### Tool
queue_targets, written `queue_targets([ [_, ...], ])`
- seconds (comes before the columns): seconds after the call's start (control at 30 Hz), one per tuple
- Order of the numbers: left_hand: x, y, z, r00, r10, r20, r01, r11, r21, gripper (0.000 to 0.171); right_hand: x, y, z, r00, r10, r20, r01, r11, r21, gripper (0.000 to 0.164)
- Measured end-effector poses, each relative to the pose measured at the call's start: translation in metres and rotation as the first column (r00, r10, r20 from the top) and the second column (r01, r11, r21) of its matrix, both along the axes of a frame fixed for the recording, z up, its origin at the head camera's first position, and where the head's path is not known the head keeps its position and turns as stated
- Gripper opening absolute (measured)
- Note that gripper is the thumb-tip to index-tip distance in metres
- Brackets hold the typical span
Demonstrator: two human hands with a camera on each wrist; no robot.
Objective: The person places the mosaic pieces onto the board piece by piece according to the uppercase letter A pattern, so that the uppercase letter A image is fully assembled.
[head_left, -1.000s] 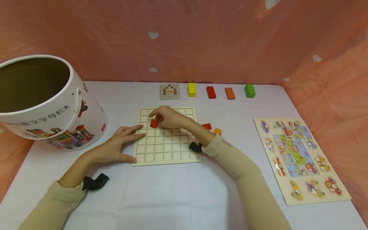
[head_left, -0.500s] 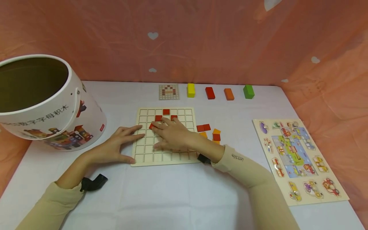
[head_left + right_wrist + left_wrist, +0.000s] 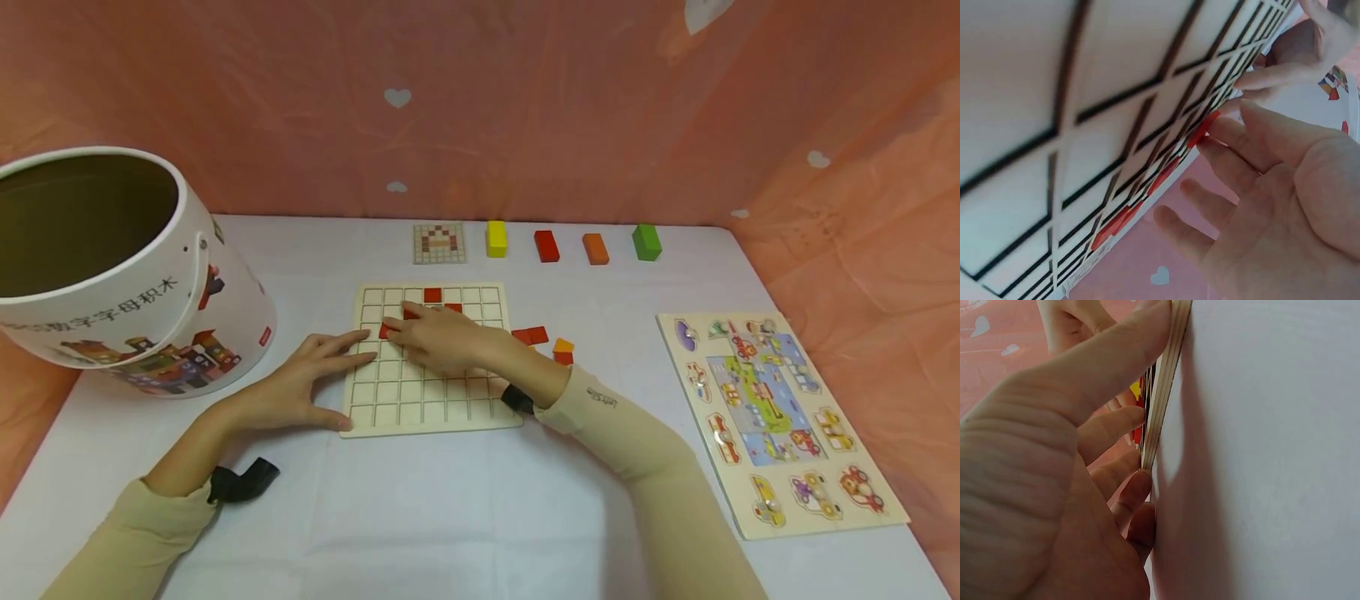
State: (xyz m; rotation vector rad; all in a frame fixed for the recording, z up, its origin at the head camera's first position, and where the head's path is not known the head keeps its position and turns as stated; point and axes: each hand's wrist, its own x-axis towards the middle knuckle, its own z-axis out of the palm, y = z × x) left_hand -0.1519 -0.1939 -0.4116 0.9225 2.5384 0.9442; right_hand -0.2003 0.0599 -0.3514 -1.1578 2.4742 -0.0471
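Note:
A pale wooden grid board (image 3: 435,412) lies flat on the white table. My right hand (image 3: 446,337) reaches over it with extended fingers. Its fingertips touch a small red square tile (image 3: 1202,129) near the board's left side; the thumb is apart from that tile in the right wrist view. More red tiles lie on the upper rows, one in the top row (image 3: 432,295) and another lower right (image 3: 453,308); a third is partly hidden by the fingers. My left hand (image 3: 303,387), fingers spread, rests against the board's left edge (image 3: 1163,387).
Loose red tiles (image 3: 531,335) and orange tiles (image 3: 564,344) lie right of the board. Behind it are a pattern card (image 3: 439,243) and yellow (image 3: 497,239), red, orange and green blocks. A white bucket (image 3: 225,333) stands left, a picture puzzle (image 3: 720,492) right.
My right hand has let go of the red tile it pinched, and its fingers have straightened onto it. The tile has shifted slightly left. My left hand has stayed put.

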Motion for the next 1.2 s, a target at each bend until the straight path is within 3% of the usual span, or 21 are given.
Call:
queue_targets([
  [0.5,0.001,0.002,-0.002,1.0,-0.015,-0.008,0.015,1.0,0.013,0.094,-0.011,0.007,-0.001,0.999,0.031,0.03,-0.03,0.999,-0.015,0.043],
  [0.73,0.0,0.001,-0.001,1.0,-0.012,-0.007,0.013,1.0,0.017,0.094,-0.01,0.004,0.001,0.999,-0.01,0.035,0.009,0.999,0.031,0.057],
  [0.87,0.0,0.0,-0.001,1.0,-0.009,-0.009,0.009,1.0,0.013,0.094,-0.008,0.0,0.001,1.0,0.001,-0.005,0.0,0.997,0.082,0.067],
  [1.07,0.0,-0.001,-0.002,1.0,-0.007,-0.01,0.007,1.0,0.016,0.094,-0.007,-0.006,0.003,0.998,0.034,-0.062,-0.025,0.991,0.132,0.064],
  [1.2,0.0,-0.001,-0.002,1.0,-0.004,-0.004,0.004,1.0,0.013,0.094,-0.007,-0.008,0.005,0.999,0.042,-0.032,-0.037,0.991,0.128,0.061],
])
